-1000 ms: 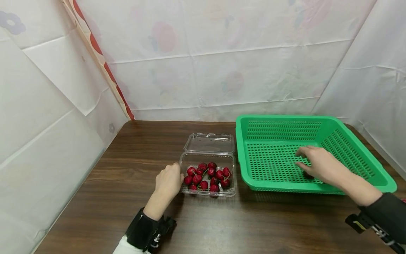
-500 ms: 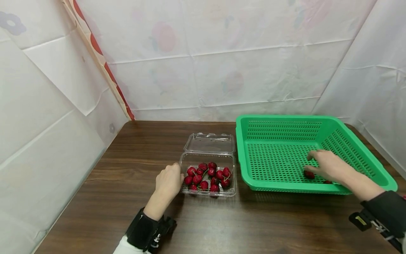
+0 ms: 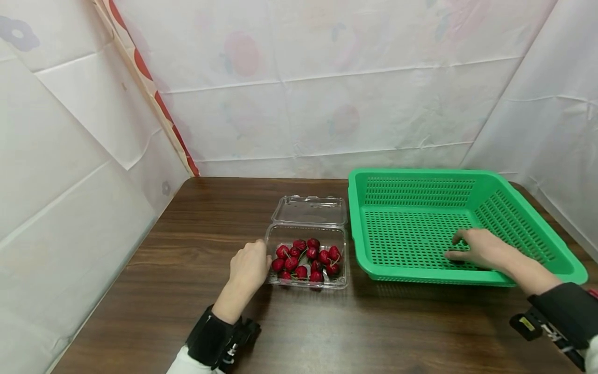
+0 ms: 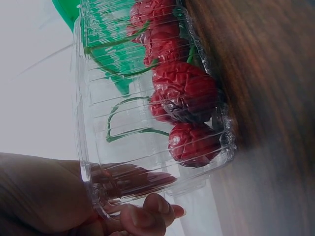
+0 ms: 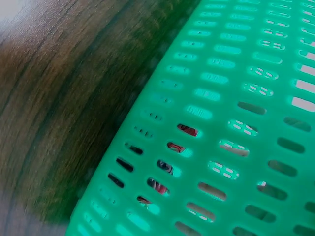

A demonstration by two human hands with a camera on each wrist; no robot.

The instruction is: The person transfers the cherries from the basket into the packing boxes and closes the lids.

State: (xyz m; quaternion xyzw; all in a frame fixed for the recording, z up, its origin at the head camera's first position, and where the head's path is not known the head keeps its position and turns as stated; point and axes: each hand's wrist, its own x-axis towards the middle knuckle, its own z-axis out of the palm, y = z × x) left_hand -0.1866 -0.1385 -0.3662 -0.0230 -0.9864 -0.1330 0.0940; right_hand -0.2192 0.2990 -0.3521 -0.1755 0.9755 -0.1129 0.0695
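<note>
My left hand [image 3: 249, 265] grips the left wall of a clear plastic clamshell container [image 3: 306, 285], its fingertips curled over the edge in the left wrist view. Several dark red cherries [image 3: 290, 264] with green stems lie inside it, and its lid [image 3: 308, 211] is folded back. My right hand [image 3: 486, 249] is low inside the green basket [image 3: 467, 278], thumb and index finger apart. Under the thumb a dark bit of a cherry [image 3: 457, 262] shows, mostly covered. Red patches of cherry [image 5: 157, 185] show through the slots in the right wrist view, where the basket wall hides the fingers.
The perforated basket stands just right of the container on a dark wooden table [image 3: 196, 228]. White printed sheets [image 3: 299, 104] hang behind the table and at both sides. A small red thing [image 3: 593, 293] shows at the right edge by the sleeve.
My right hand first shifts right, uncovering cherries in the basket, then lowers over them, its thumb covering most of one. My left hand and the container stay put.
</note>
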